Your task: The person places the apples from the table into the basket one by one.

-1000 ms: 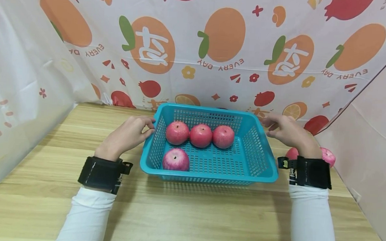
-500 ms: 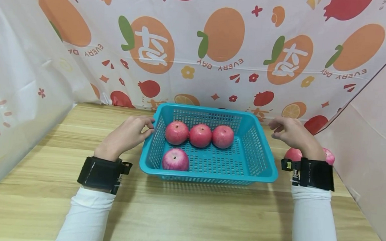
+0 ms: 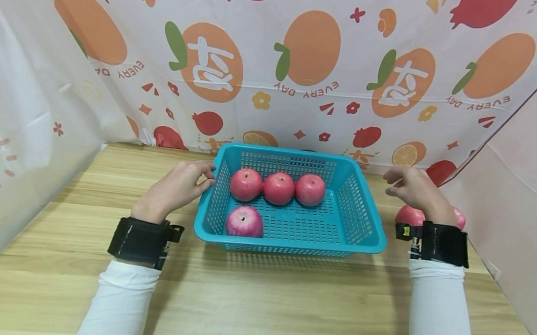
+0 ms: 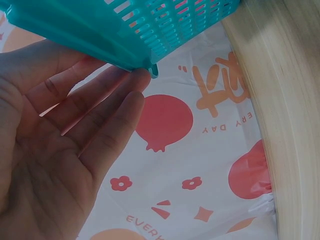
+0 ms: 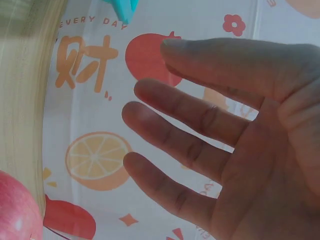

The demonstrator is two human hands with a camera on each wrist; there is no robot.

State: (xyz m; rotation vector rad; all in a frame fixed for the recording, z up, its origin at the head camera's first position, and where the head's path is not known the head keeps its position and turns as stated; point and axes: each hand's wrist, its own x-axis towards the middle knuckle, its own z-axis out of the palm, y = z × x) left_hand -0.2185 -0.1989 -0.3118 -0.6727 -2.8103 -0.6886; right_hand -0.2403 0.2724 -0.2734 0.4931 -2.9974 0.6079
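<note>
Spreading beneath everything, the table point(image 3: 270, 304) could let things skid if I push from one side only, I judge, since its pale, wood-grained top looks smooth. On it, between my hands, sits the teal basket point(image 3: 290, 244); lifting one end would probably tilt its rectangular, latticed, seemingly plastic shell. My left hand point(image 3: 176, 189) is at its left rim, fingers loosely extended rather than curled round it, so that contact might slip under load. My right hand point(image 3: 418, 190) is apart from the basket, fingers parted, holding nothing. Inside, three glossy red fruits point(image 3: 279, 189) line the back and a streaked pink fruit point(image 3: 245, 221) sits front left; being round, they could roll if tipped. Two outer fruits point(image 3: 410, 215), partly hidden by my right wrist, could be knocked by it.
</note>
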